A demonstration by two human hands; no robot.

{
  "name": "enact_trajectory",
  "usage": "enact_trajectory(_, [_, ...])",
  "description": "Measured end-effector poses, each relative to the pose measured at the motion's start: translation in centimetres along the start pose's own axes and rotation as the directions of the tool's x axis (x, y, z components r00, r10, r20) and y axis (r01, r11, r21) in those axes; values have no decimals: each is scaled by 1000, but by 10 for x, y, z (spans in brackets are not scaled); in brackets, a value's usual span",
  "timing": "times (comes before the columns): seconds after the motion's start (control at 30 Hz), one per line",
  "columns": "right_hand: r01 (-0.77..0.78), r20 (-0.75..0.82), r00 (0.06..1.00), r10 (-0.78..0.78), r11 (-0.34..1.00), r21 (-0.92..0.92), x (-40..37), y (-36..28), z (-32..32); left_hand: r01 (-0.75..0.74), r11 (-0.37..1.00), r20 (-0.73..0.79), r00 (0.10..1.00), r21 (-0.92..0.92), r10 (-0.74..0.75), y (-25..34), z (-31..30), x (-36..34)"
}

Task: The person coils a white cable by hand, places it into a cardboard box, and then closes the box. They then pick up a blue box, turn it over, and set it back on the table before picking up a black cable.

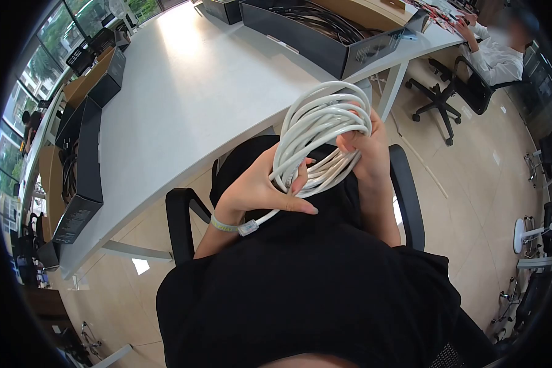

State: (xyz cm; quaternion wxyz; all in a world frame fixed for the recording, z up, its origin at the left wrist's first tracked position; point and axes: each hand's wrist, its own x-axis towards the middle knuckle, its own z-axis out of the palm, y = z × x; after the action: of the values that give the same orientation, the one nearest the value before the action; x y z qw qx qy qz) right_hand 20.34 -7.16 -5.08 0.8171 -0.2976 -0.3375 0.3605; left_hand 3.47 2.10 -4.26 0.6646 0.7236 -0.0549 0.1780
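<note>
A coiled white network cable [321, 126] is held up over my lap, in front of the table edge. My left hand [257, 190] grips the lower left of the coil, its thumb stretched across the front and other fingers inside the loop. From beside that hand a loose end with a clear plug [248, 227] sticks out near the wristband. My right hand [371, 147] is wrapped round the right side of the coil, fingers curled into the loops. Part of each hand's fingers is hidden behind the strands.
A white table [184, 92] spreads ahead. On it, a black box [356, 58] of dark cables stands at the back right, with more open boxes [83, 184] along the left. A person in a white shirt [500, 58] sits at upper right near an office chair [472, 86].
</note>
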Motion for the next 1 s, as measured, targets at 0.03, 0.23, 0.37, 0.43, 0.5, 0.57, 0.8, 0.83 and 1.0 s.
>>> enact_trajectory(0.03, [-1, 2, 1000, 1, 1000, 2, -1, 0, -1, 0, 1000, -3, 1000, 2, 0, 4, 1, -1])
enact_trajectory(0.23, [167, 62, 985, -162, 981, -98, 3, -26, -36, 33, 824, 61, 995, 566, -82, 13, -13, -15])
enact_trajectory(0.37, [-62, 274, 954, -124, 811, 582, 10, -52, -88, 262, 926, -156, 962, 272, -226, 23, -24, -26])
enact_trajectory(0.43, [236, 24, 968, -249, 940, 248, 5, -70, -88, 119, 945, -223, 973, 304, -51, 30, -14, -25])
enact_trajectory(0.5, [294, -61, 956, -288, 935, 198, -1, -69, -85, -20, 939, -283, 951, 345, 124, 38, -3, -19])
enact_trajectory(0.57, [406, -203, 890, -409, 912, -58, -2, -58, -85, -71, 904, -290, 934, 423, 209, 48, 11, -12])
enact_trajectory(0.8, [509, -59, 623, -780, 462, -726, -1, -16, -24, 40, 880, -238, 968, 474, 84, 1, 40, 13])
enact_trajectory(0.83, [504, -45, 640, -767, 464, -729, -4, -12, -20, 43, 883, -236, 969, 468, 78, -6, 38, 15])
enact_trajectory(1.0, [504, -46, 699, -714, 537, -677, -4, -6, -15, 103, 925, -337, 941, 367, 29, -7, 27, 15])
